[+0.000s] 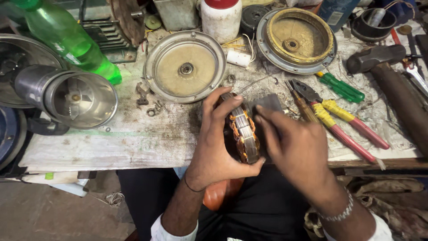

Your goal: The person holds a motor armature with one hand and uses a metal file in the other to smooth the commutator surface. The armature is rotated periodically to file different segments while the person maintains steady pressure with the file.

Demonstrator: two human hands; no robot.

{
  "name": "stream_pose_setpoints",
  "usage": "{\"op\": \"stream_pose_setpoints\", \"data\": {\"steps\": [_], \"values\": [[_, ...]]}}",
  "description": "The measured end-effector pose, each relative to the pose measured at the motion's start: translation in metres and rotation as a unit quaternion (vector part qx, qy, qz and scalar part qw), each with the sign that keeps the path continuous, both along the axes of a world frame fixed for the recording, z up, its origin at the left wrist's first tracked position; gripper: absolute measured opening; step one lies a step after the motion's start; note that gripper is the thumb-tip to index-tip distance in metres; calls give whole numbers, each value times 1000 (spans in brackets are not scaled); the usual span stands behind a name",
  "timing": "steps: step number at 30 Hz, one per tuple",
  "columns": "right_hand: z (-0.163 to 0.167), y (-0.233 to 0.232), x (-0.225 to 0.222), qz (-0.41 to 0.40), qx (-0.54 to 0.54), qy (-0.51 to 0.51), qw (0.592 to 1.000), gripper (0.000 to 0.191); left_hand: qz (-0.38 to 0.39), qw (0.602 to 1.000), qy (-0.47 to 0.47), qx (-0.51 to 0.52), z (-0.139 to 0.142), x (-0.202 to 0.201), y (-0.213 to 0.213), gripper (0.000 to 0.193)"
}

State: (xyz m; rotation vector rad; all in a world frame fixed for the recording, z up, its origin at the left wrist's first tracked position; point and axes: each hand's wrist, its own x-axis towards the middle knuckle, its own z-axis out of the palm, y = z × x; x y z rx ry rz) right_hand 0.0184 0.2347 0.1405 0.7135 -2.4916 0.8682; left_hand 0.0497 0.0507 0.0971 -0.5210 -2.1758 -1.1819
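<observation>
Cluttered workbench: two hands grip one stator.

White cuffs, black wrist thread, silver bracelet

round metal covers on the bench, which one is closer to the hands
The silver-rimmed cover just above the left hand, pale tan inside. The other cover, with a brass-coloured ring, lies farther back on the right.

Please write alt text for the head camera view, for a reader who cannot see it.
The left hand grips a copper-wound motor stator on edge over a cluttered workbench, while the right hand touches its top. Red-handled pliers lie nearby.
</observation>
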Motion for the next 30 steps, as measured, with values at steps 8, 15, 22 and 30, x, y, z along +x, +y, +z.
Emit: {"op": "stream_pose_setpoints", "data": {"steps": [8, 15, 22, 30], "values": [[6, -5, 6, -1, -1, 12, 1000, 20, -8, 1000, -10, 4, 4, 7, -3, 119], [12, -2, 11, 10, -40, -27, 999, 28, 7, 999, -42, 9, 11, 16, -7, 129], [16, 5, 15, 56, -126, 27, 990, 59, 0, 998, -66, 3, 9, 18, -6, 134], [16, 13, 17, 80, -314, -91, 941, 72, 3, 999, -52, 10, 10, 39, -2, 132]]}}
